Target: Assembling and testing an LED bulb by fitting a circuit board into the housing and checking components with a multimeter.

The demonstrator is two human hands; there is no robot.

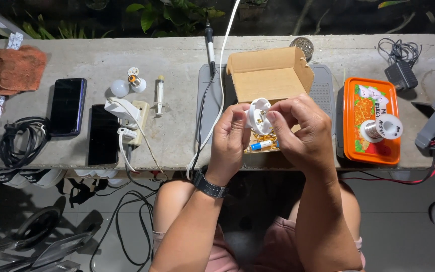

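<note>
Holding a small white plastic lamp housing [259,115], round and cup-shaped, both hands meet above the concrete ledge [177,65]. Left hand [229,138] pinches its left rim; right hand [300,132] curls closed around its right side. Its open mouth faces up toward the camera, just before an open cardboard box [270,73]. A solder spool [382,127] rests on an orange tin [368,121].

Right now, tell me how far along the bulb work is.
Done: a bulb's white dome lies detached by its base on the bench. In hand: left hand and right hand pinch a white round housing over the open cardboard box. Left: the soldering iron and solder spool lie untouched.
</note>
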